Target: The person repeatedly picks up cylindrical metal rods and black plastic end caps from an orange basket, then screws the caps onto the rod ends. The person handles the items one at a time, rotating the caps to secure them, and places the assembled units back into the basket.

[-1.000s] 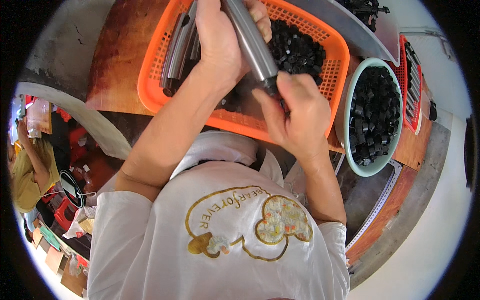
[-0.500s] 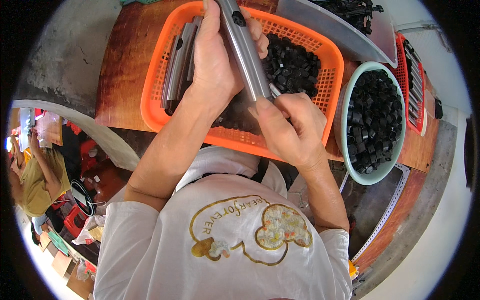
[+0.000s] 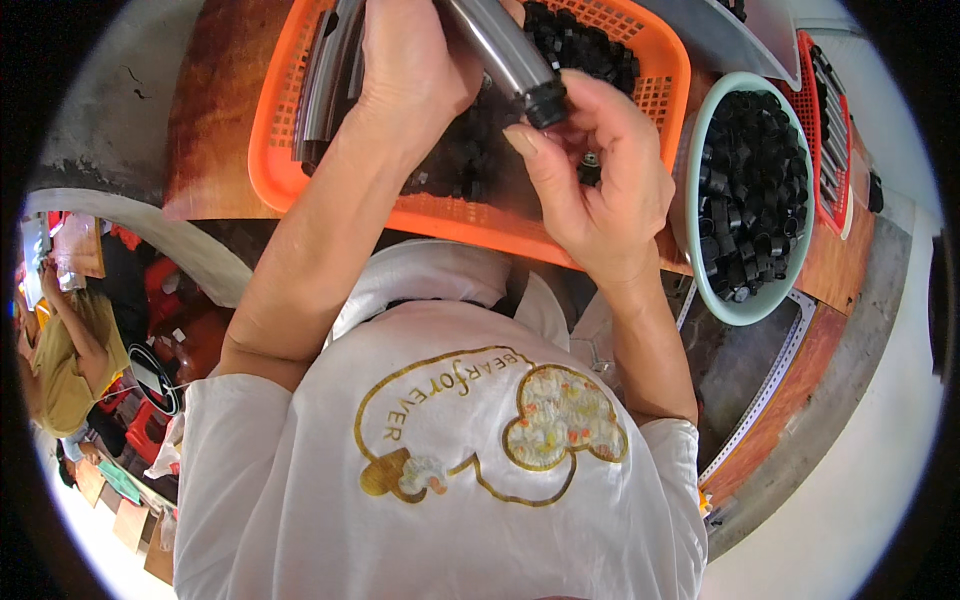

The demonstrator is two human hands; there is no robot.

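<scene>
My left hand is closed around a smooth grey metal tube, which slants down to the right over the orange basket. A black plastic end cap sits in the tube's lower end. My right hand is beside that cap, thumb and forefinger apart. Its forefinger is close to the cap; whether they touch I cannot tell. To the left in the basket lie more metal tubes, partly behind my left hand. Many small black plastic caps fill its right side.
A pale green basin heaped with black plastic pieces stands to the right. Past it, a red basket holds thin metal tubes. A translucent bin is behind. Another person sits at the far left.
The tube's lower end, bare before, now shows a black cap. My right thumb and forefinger have opened away from the tube. The whole view has shifted, so the basket appears higher.
</scene>
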